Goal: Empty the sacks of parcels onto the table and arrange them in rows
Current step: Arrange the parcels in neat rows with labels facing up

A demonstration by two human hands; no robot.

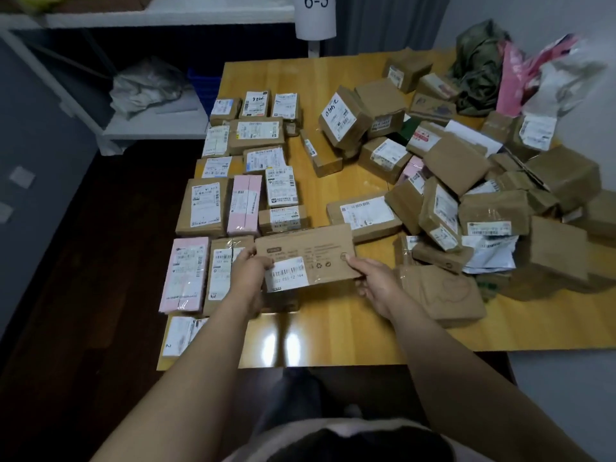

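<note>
My left hand (pixel 248 266) and right hand (pixel 370 278) both grip one flat brown carton (pixel 310 251), one at each short end. My thumbs lie on its top face and my fingers are tucked underneath. It sits just below the centre of the frame, tilted a little, with its white barcode label at the lower left corner next to my left thumb. It is raised above the worktop (pixel 333 328), and its far edge overlaps the parcels behind it.

Just left of my left hand are the rows of parcels (pixel 203 206), lying flat with labels up and running from the near edge toward the far edge. Among them is a pink parcel (pixel 182 273) at the lower left. Just right of my right hand lies a padded brown parcel (pixel 440 295). Beyond it, the loose heap of parcels (pixel 466 181) fills the right half of the frame, with boxes tilted and piled on one another.

At the upper right, behind the heap, lie a crumpled green sack (pixel 476 61) and a pink and white sack (pixel 533 71). At the upper left, off the worktop, a white shelf (pixel 156 126) holds a grey bag (pixel 146 83).
</note>
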